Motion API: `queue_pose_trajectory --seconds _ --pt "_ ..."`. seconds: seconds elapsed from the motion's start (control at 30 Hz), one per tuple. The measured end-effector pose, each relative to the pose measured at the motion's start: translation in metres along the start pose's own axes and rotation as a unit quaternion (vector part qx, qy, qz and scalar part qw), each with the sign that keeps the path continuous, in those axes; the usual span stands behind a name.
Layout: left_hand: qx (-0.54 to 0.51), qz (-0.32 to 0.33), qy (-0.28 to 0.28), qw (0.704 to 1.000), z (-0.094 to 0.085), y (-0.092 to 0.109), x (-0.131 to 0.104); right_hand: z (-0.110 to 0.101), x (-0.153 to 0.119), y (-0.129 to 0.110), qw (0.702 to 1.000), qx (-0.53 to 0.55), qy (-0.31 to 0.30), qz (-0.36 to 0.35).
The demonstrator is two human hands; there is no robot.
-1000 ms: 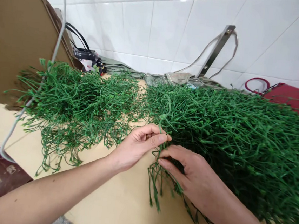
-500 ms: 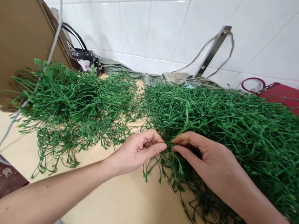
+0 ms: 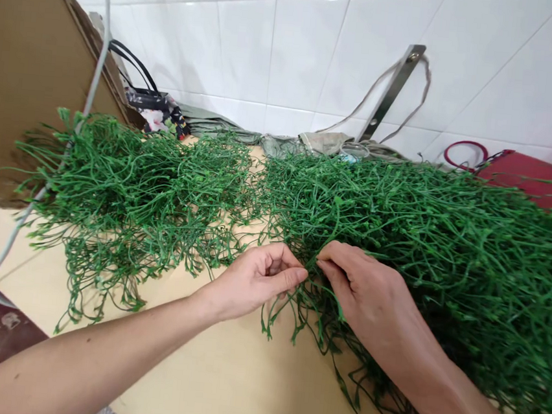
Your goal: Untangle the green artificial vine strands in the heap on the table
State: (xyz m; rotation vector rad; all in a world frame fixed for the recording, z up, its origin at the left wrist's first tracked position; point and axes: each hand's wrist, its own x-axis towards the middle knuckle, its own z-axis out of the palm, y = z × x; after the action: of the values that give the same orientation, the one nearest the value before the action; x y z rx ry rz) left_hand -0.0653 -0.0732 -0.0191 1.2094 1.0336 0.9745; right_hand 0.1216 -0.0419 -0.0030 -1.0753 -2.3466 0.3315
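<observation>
My left hand (image 3: 259, 277) is closed, thumb and forefinger pinching thin green plastic-looking stems (image 3: 310, 265) at the near edge of a big pile. Close to its right, my right hand (image 3: 366, 281) pinches at the same stems, with its wrist turned over and its fingertips partly hidden. The large pile of green artificial stems (image 3: 431, 215) spreads under and behind my right hand. A smaller pile of the same stems (image 3: 146, 181) lies to the left. The forked tips of single stems hang loosely below my fingers.
The piles lie on a pale tabletop (image 3: 240, 373). A cardboard box (image 3: 21, 65) and a white cable (image 3: 96, 72) stand at left. By the tiled wall are a floral bag (image 3: 160, 114), a metal bracket (image 3: 391, 94) and a red bag (image 3: 527, 179).
My right hand has rolled over and its fingers have bent closer together. The stem that stood up between the hands has shifted down into the pile. The left hand keeps its pinch.
</observation>
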Motion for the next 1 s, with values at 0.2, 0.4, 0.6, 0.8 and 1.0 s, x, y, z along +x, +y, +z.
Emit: queue_pose_trajectory --seconds 0.2,0.4,0.6,0.8,1.0 --pt "-0.011 -0.006 0.025 1.0 0.004 -0.003 0.001 0.015 0.006 0.004 0.999 0.02 0.023 0.045" --pt "-0.031 0.008 0.078 0.996 0.003 -0.005 -0.003 0.009 0.007 0.012 0.997 0.033 0.021 0.068" --pt "-0.062 0.021 0.149 0.987 -0.001 -0.011 0.001 -0.007 0.006 0.004 0.988 0.123 0.001 0.093" --pt "-0.103 0.018 0.174 0.979 -0.001 -0.011 0.003 -0.007 0.005 0.004 0.988 0.115 -0.008 0.104" --pt "-0.112 0.019 0.182 0.977 -0.002 -0.008 0.003 -0.002 0.0 0.013 0.988 0.132 0.044 0.073"
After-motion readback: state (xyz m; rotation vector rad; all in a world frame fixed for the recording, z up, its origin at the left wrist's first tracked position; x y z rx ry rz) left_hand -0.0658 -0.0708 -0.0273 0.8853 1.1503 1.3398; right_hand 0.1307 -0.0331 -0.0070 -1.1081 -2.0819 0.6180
